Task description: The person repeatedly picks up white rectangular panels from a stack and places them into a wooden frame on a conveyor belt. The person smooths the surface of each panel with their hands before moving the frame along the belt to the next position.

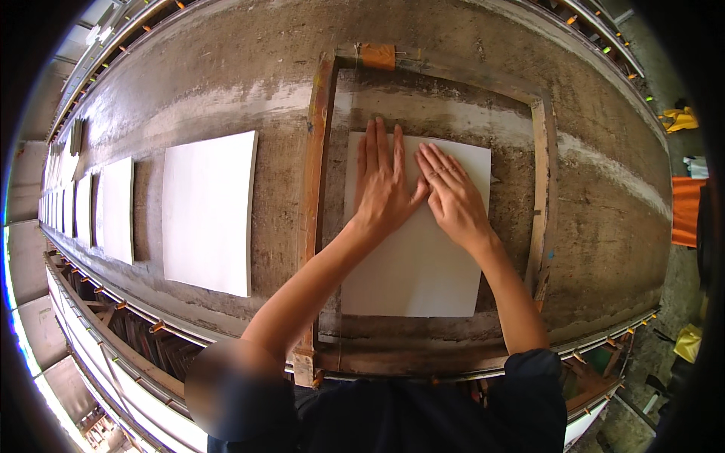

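Note:
A wooden frame (320, 162) lies on a long brown-stained table (287, 219), with a white rectangular sheet (408, 279) inside its border. My left hand (385, 181) rests flat on the upper part of the sheet, fingers stretched toward the far edge and thumb spread to the right. Just to its right, my right hand (453, 192) also lies flat, its fingers slanting up and to the left. The two hands nearly meet near the middle of the sheet. Neither holds anything. A piece of orange tape (377, 57) wraps the far bar of the frame.
Left of the frame lies another white sheet (208, 215), and several more stretch away along the table. Metal rails with small orange clips (157, 326) edge the table. An orange cloth (686, 211) and a yellow item (683, 118) are off the right end.

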The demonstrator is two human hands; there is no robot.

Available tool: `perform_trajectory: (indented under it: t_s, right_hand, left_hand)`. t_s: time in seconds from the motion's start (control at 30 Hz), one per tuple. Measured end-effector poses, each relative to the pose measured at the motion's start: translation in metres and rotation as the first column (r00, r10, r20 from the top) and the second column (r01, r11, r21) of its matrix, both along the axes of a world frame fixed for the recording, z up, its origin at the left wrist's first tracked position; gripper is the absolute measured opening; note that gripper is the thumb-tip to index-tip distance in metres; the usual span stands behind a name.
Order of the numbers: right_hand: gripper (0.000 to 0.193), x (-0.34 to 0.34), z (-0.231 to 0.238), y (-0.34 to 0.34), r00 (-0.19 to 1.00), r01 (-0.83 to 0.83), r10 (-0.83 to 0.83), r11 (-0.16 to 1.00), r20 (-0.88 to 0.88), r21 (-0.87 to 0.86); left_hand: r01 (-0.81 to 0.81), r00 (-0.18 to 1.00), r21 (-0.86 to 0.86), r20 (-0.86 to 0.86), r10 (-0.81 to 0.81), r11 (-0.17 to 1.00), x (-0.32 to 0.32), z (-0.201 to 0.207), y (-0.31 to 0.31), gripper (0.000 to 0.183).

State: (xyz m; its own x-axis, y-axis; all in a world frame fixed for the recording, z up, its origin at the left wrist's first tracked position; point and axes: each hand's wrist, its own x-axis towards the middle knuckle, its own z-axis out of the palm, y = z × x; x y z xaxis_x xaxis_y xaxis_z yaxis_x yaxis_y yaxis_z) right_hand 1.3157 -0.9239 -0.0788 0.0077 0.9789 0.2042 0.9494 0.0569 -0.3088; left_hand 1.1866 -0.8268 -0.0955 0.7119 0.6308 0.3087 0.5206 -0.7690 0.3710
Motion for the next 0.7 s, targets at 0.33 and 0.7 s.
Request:
perform_trajectory:
  t_s: [0.33, 0.7]
  right_hand:
    - [0.049, 0.032, -0.028, 0.02, 0.9, 0.417, -0.432, 0.891, 0.053, 0.18]
    - [0.06, 0.0, -0.029, -0.026, 0.845, 0.495, -0.522, 0.846, 0.119, 0.199]
  left_hand:
    - [-0.22, 0.975, 0.022, -0.018, 0.22, 0.975, 0.014, -0.004, 0.019, 0.096]
    - [0.038, 0.999, 0.07, -0.009, -0.037, 0.997, -0.024, -0.014, -0.016, 0.094]
